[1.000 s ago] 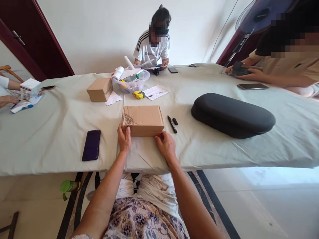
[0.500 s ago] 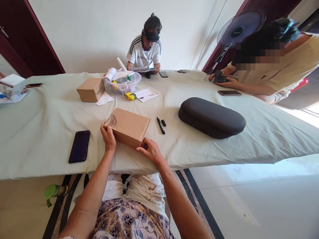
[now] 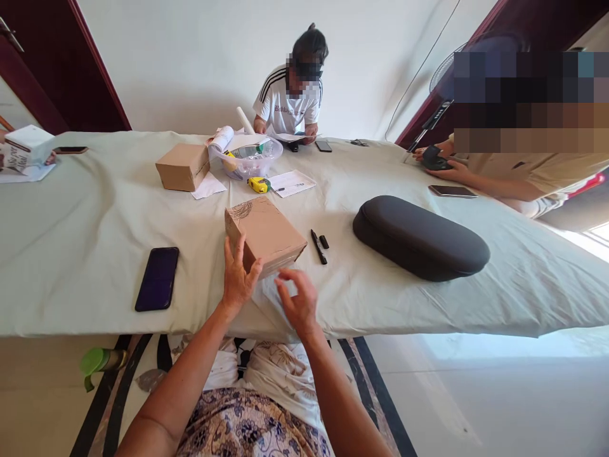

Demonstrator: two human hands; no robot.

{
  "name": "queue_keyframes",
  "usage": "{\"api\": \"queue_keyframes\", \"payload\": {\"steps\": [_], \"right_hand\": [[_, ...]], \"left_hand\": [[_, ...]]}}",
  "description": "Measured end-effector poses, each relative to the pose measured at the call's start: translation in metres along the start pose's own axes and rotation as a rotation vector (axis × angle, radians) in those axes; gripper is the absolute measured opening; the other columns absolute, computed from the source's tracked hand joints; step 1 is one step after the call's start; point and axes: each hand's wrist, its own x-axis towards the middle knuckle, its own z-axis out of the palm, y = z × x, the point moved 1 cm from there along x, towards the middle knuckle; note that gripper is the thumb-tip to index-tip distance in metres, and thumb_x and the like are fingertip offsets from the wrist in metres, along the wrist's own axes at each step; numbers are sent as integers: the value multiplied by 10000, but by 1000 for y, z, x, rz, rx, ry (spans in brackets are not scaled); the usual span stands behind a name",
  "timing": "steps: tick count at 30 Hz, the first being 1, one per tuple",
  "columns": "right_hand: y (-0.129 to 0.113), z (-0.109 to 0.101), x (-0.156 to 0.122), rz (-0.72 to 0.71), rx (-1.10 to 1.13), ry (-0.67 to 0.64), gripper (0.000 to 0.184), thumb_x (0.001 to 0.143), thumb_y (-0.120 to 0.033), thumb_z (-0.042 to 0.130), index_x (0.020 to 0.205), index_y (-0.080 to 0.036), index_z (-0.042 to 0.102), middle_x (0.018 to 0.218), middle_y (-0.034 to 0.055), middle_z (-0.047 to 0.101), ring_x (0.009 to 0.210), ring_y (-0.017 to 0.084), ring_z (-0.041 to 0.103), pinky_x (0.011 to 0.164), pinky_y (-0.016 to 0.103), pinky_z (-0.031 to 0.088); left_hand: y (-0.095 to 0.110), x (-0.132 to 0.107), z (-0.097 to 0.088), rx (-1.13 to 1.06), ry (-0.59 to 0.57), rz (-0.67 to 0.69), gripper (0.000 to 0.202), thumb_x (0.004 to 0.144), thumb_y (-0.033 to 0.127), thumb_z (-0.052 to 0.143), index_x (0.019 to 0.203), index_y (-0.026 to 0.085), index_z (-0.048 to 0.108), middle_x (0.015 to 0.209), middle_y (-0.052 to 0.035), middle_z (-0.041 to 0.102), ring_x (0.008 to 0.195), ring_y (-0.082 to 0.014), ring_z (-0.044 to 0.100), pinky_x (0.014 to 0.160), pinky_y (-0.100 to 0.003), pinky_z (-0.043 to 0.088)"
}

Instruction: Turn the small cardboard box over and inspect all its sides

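Note:
A brown cardboard box [image 3: 269,230] with black scribbles at its far left corner lies on the cloth before me. My left hand [image 3: 239,274] is at the box's near left side, fingers spread, and seems to touch it. Just off the near right corner is my right hand [image 3: 299,297], its fingers curled and apart, holding nothing I can see. An uncapped black marker [image 3: 318,247] rests right of the box, its cap [image 3: 324,242] beside it. To the left lies a dark phone [image 3: 157,279].
A large black case [image 3: 421,238] sits at right. Farther back are another cardboard box [image 3: 183,166], a plastic basin [image 3: 252,166] of odds and ends and a yellow tape measure [image 3: 259,185]. Two people sit across and at right; another person's hand holds a white box [image 3: 29,147].
The box has shifted right and turned slightly. My left hand has slid from its left end to the near side; my right hand has come off its corner.

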Motion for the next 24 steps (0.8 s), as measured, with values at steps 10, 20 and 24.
{"api": "queue_keyframes", "payload": {"steps": [10, 20, 24], "right_hand": [[-12, 25, 49, 162, -183, 150, 957, 809, -643, 684, 1545, -206, 257, 1517, 218, 401, 1443, 384, 338, 1156, 625, 299], [-27, 28, 30, 321, -6, 328, 597, 888, -485, 636, 1400, -217, 487, 1129, 104, 629, 1072, 259, 574, 1001, 466, 458], [-12, 30, 24, 419, 220, 389, 501, 917, -485, 557, 1344, -223, 526, 1155, 90, 619, 1014, 207, 599, 900, 379, 502]], "left_hand": [[-11, -8, 14, 46, 38, 202, 607, 948, 498, 556, 1462, 207, 416, 1634, -234, 238, 1542, -336, 264, 1177, -540, 364], [-25, -11, -6, -156, 139, 231, 673, 903, 577, 594, 1436, 199, 431, 1574, -196, 389, 1503, -318, 347, 1216, -491, 318], [-22, -9, -8, -203, 142, 197, 621, 904, 566, 596, 1399, 214, 470, 1572, -167, 405, 1484, -294, 379, 1225, -458, 304]]}}
